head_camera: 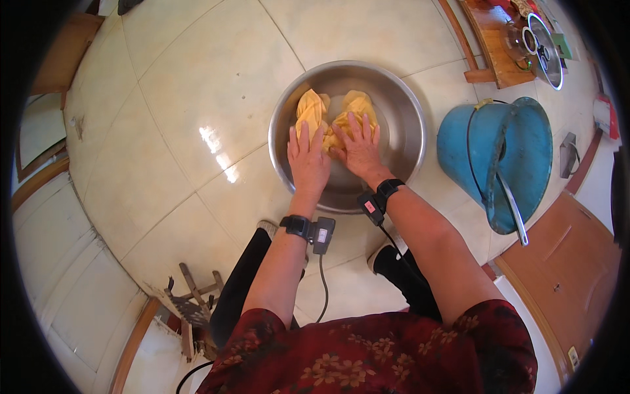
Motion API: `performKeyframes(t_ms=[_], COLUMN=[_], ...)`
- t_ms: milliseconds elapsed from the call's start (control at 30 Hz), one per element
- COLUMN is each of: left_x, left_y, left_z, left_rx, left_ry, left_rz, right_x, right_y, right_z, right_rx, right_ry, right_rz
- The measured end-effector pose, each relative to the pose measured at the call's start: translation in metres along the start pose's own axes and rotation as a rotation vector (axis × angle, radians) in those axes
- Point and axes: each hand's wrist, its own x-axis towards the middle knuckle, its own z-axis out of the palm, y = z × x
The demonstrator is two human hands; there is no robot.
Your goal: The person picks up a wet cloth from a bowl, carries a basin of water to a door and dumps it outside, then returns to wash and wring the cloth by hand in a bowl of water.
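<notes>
A wet-looking yellow cloth (311, 106) lies bunched in a round stainless steel basin (407, 128) on the floor before me. My left hand (310, 160) rests palm down over the cloth's left part, fingers stretched forward and slightly apart. On the right part, my right hand (363, 150) lies with its fingers spread over the folds. Neither hand is closed around the fabric, though the palms hide some of it. Water seems to cover the basin's bottom. Each wrist wears a black strap with a small cabled box.
A blue bucket (462, 143) stands right of the basin, a metal handle (513, 209) sticking out of it. Beyond it, a wooden table (497, 44) bears a glass pot and a metal tray. A small wooden stool (197, 295) is at lower left. A brown door (566, 251) is at right.
</notes>
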Motion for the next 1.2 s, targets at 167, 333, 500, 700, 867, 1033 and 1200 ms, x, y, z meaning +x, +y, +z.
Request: performKeyframes(t_ms=[167,333,500,700,867,1033,1200], left_x=[0.024,0.035,0.032,0.024,0.026,0.039,0.045], left_y=[-0.024,-0.03,-0.026,-0.021,-0.033,-0.026,-0.004], left_z=[0.055,0.087,0.084,0.075,0.101,0.071,0.047], left_rx=[0.174,0.313,0.248,-0.073,-0.551,-1.891,-2.13], left_ry=[-0.161,-0.161,-0.25,-0.195,-0.033,-0.567,-0.66], left_rz=[0.238,0.28,0.216,-0.078,-0.461,-0.573,-0.416], right_x=[-0.004,-0.006,-0.01,-0.019,0.003,0.005,0.003], right_y=[0.025,0.044,0.045,0.056,0.029,-0.018,-0.015], right_z=[0.036,0.053,0.027,0.051,-0.014,-0.077,-0.094], right_rx=[-0.088,-0.132,0.009,0.45,1.84,1.997,1.947], right_ry=[-0.013,0.135,0.066,0.213,-0.27,-0.512,-0.335], right_rz=[-0.02,-0.099,-0.077,0.341,0.434,0.18,0.151])
